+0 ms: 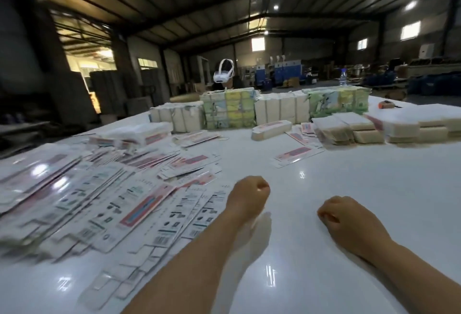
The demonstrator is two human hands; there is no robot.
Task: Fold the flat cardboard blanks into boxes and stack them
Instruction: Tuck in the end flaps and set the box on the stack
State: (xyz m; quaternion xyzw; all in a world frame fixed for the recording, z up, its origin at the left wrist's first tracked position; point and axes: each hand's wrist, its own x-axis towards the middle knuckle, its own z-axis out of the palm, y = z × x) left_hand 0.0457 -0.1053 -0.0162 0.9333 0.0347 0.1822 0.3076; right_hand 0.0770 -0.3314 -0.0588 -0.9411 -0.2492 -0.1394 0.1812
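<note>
**Two fists over a tabletop of flat blanks**

On the white tabletop (349, 176) both of the person's bare forearms reach forward, and each hand is curled into a fist with nothing in its grip. The left hand (249, 195) hangs at the edge of the flat blanks (112, 201), which lie fanned and overlapping across the left half of the surface, printed with text, barcodes and pink-and-blue panels. The right hand (341, 214) sits over bare white surface, apart from the left one and well clear of any cardboard.

Farther back, a single blank (298, 155) lies alone near the middle of the tabletop. Beyond it, one folded box (272, 129) rests on its side, long and narrow, with a pink stripe on top. To its right stand low stacks of bundled blanks (349, 129) in clear wrap. Along the far edge runs a row of taller packs, some plain cream (279, 110), some wrapped in green and yellow printed paper (229, 109). Behind that row a white headset (223, 73) shows on a second person, mostly hidden. An orange object (385, 105) lies at the far right; it is too small to tell what it is.
</note>
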